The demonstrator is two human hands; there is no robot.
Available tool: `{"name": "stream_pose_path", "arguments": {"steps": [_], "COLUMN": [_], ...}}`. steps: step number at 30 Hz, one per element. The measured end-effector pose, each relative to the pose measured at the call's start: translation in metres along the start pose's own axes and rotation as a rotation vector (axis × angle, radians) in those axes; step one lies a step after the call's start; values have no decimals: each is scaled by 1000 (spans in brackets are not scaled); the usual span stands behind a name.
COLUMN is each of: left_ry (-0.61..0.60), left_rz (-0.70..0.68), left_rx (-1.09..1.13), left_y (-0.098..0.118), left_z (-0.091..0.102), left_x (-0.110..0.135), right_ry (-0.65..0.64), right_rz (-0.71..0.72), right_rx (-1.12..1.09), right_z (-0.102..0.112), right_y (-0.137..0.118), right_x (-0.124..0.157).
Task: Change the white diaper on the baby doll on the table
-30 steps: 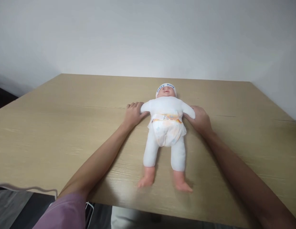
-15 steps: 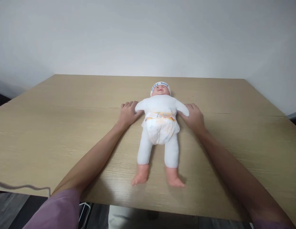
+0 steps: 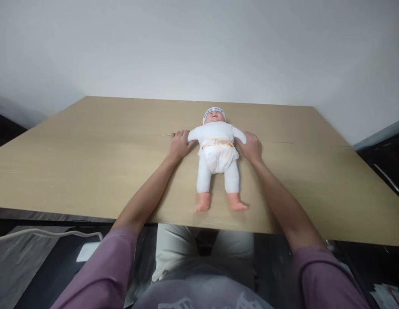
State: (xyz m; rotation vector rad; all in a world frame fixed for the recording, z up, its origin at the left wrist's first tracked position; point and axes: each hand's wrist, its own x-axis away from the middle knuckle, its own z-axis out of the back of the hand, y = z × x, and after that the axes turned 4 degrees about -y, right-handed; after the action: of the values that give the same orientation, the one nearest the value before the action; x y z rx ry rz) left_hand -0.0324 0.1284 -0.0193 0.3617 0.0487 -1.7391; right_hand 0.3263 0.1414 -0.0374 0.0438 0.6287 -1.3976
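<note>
A baby doll [image 3: 218, 128] with a white cloth body lies face up on the table, head away from me and bare feet toward the front edge. It wears a diaper [image 3: 219, 159] with an orange-printed waistband and a white headband [image 3: 213, 110] with blue lettering. My left hand [image 3: 180, 145] is closed at the end of the doll's arm on the left, thumb reaching toward its side. On the other side, my right hand [image 3: 252, 147] is closed at the end of the other arm. Some fingers of both hands are hidden.
The wooden table [image 3: 106, 159] reaches back to a pale wall [image 3: 199, 47]. A white cable [image 3: 48, 232] and a white flat object [image 3: 86, 252] are below the table at left. Papers [image 3: 388, 295] lie at lower right. My legs are under the front edge.
My view has tilted down and drawn back, so my lap and sleeves now show. The doll looks smaller. Both hands remain at its arms.
</note>
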Motion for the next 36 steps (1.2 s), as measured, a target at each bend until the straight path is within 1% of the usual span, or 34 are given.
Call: {"name": "stream_pose_path", "arguments": {"steps": [2,4,6,7,8,10,12,13,15,17,19,21,23,25,26,28,30,32,33,34,35,36], "left_ry": [0,2,17,30,53,75,70,54,-3,-140,-307,-422,-489,-529,-538,-547,-569,-645,-689,-715,-707,-659], "left_rz": [29,61,108,133,154,158,137,102,27,-17,-50,2,108,204,245,316,368,387,389,383,363,321], "left_rx": [19,42,82,111,146,227,298,335,434,525,572,593,618,663,684,708,713,698,667,614,544,476], "left_y": [15,30,44,51,57,70,82,88,97,102,102,98,92,89,88,88,88,86,84,81,79,77], "left_z": [8,20,36,44,53,69,81,85,89,88,84,81,80,82,84,86,86,84,84,84,85,87], "left_x": [21,50,89,113,141,204,276,313,385,449,500,537,559,568,569,566,560,557,556,556,557,557], "right_ry": [16,43,83,105,122,137,122,102,19,-104,-271,-449,-568,-616,-630,-694,-837,-917,-944,-955,-956,-948], "right_rz": [-41,-56,-31,-13,4,35,86,130,260,393,484,517,495,430,388,312,237,188,170,158,151,147], "right_rx": [-31,-104,-221,-285,-348,-449,-515,-537,-579,-610,-629,-621,-602,-591,-577,-497,-294,-210,-183,-173,-168,-169], "right_z": [5,11,19,24,30,47,70,83,113,142,167,185,193,188,181,157,127,99,89,82,79,80], "right_y": [-9,-18,-24,-26,-28,-30,-31,-32,-35,-40,-50,-65,-84,-104,-113,-128,-137,-140,-140,-138,-137,-134], "right_x": [11,27,51,65,82,121,164,185,227,264,296,322,341,350,352,349,342,338,337,338,341,344]}}
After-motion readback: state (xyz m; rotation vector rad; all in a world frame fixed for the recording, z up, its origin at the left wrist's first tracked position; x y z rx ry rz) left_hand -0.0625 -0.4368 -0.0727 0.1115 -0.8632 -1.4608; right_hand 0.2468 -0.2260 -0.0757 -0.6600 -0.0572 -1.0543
